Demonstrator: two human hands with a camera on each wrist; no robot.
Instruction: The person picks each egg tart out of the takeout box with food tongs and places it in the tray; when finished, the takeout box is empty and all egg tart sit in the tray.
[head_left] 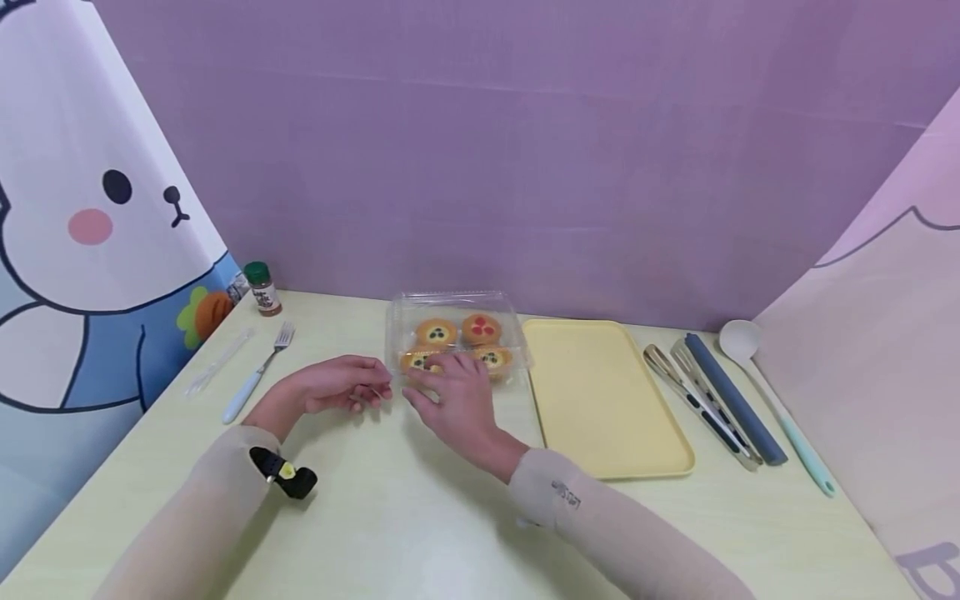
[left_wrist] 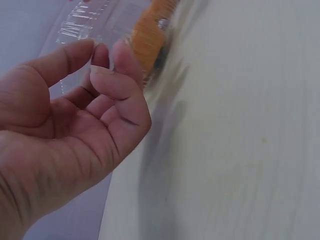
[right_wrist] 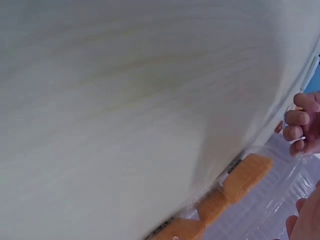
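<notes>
A clear plastic container (head_left: 517, 333) holding several round cakes, topped with dark or red pieces, stands at the back centre. My right hand (head_left: 459, 408) reaches over its front edge, fingers spread and slightly bent near the front cakes; it shows partly in the right wrist view (right_wrist: 307, 217). At the container's front left corner is my left hand (head_left: 341, 385), fingers curled and thumb close to the fingertips. In the left wrist view, the thumb and fingertips of that hand (left_wrist: 75, 110) meet in front of the clear plastic (left_wrist: 80, 25); whether they pinch its edge cannot be told.
A yellow tray (head_left: 607, 400) lies right of the container. Beyond it are metal tongs (head_left: 701, 404), a blue bar-shaped object (head_left: 735, 400) and a ladle (head_left: 780, 408). At left are a fork (head_left: 258, 375), a clear plastic utensil (head_left: 219, 363) and a green-capped jar (head_left: 262, 289).
</notes>
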